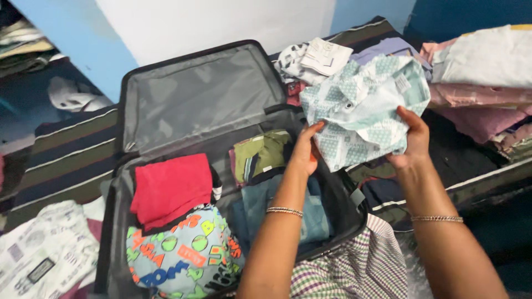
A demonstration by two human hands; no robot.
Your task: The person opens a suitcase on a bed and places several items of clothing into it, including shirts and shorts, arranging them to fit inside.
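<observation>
Both hands hold a folded pale green and white patterned shirt (366, 108) above the right edge of an open black suitcase (119, 194). My left hand (306, 150) grips the shirt's lower left side; my right hand (411, 138) grips its lower right side. Each wrist wears a thin bangle. Inside the suitcase lie a folded red garment (170, 187), a light blue cloth with colourful cartoon print (185, 254), an olive green garment (260, 155) and blue denim (310, 216).
The suitcase lid (199, 94) stands open against the wall. A stack of folded pink and white clothes (482, 83) sits at the right, more folded clothes (313, 58) behind the case, newspaper (44, 254) at lower left, checked fabric (354, 268) at the bottom.
</observation>
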